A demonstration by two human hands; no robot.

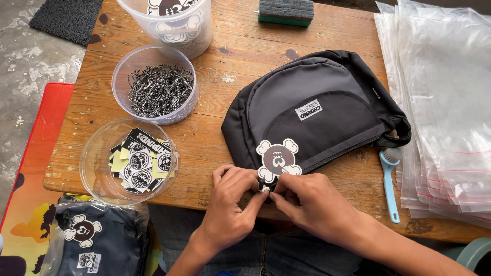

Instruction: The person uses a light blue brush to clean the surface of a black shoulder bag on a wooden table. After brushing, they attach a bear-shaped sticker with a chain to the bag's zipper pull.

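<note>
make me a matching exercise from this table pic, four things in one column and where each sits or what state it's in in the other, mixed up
Things:
1. ball chains
2. brush
3. sponge
4. skull tag

Places or states:
A. at the far edge of the table
B. lying on the black bag, both hands pinching at its lower end
C. heaped in a clear tub
D. between the bag and the stack of clear plastic bags

Pairs: 1-C, 2-D, 3-A, 4-B
</note>
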